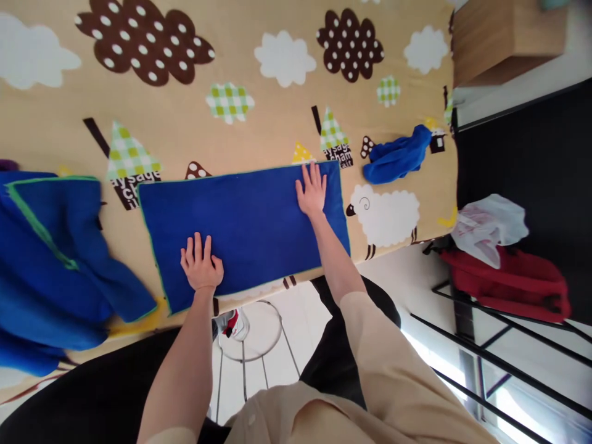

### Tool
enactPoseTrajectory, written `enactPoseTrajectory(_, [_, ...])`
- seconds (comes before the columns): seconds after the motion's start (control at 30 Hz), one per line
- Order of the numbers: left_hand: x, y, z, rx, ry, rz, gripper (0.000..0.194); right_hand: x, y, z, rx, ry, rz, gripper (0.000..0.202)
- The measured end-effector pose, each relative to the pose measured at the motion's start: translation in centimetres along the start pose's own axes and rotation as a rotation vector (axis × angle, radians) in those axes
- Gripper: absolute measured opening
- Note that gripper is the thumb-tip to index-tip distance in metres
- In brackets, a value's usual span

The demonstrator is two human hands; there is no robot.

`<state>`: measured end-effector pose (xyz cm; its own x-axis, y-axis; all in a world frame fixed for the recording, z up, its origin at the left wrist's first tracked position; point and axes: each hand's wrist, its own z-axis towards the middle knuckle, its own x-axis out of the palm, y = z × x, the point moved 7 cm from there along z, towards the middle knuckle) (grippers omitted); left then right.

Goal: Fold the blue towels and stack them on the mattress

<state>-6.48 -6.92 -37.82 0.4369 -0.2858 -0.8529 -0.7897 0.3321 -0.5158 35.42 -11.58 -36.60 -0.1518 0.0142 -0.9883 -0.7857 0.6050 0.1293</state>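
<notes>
Beige short-sleeved top (277, 413), black trousers (106, 376) (loose-looking), bare forearms

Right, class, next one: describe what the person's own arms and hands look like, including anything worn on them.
The left hand and right hand are bare, with no gloves or watch showing. Plain beige sleeves stop around the elbows, leaving the forearms uncovered.
</notes>
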Motion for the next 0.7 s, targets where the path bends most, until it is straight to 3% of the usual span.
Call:
enactPoseTrajectory(0.17, [0.2,0.1,-0.1,0.031,-0.01,0.025,0.071,-0.1,-6.3,3.8,0.065,-0.039,-0.046,0.062])
enactPoseTrajectory(0.27, [0.3,0.3,-0.2,0.009,0.006,0.004,0.072,-1.0,-7.6,5.8,0.101,-0.008,-0.035,0.061])
enactPoseTrajectory(0.33, [0.4,0.3,-0.2,-0.007,0.019,-0.025,0.073,-2.0,-7.2,5.5,0.126,-0.022,-0.058,0.063])
enactPoseTrajectory(0.43, [0.4,0.2,-0.2,-0.011,0.035,-0.037,0.073,-3.2,-5.2,1.9,0.079,-0.099,-0.091,0.066])
enactPoseTrajectory(0.53, [0.3,0.1,-0.2,-0.015,0.03,-0.025,0.073,-2.3,-4.4,-3.9,-0.066,-0.011,-0.05,0.063])
enactPoseTrajectory(0.6, [0.2,0.1,-0.1,-0.018,0.026,-0.03,0.073,-1.3,-5.8,-6.9,-0.094,0.086,-0.031,0.063])
enactPoseTrajectory(0.7, [0.1,0.0,0.0,-0.033,0.032,-0.046,0.075,-0.9,-9.3,-8.4,-0.01,0.106,-0.031,0.065])
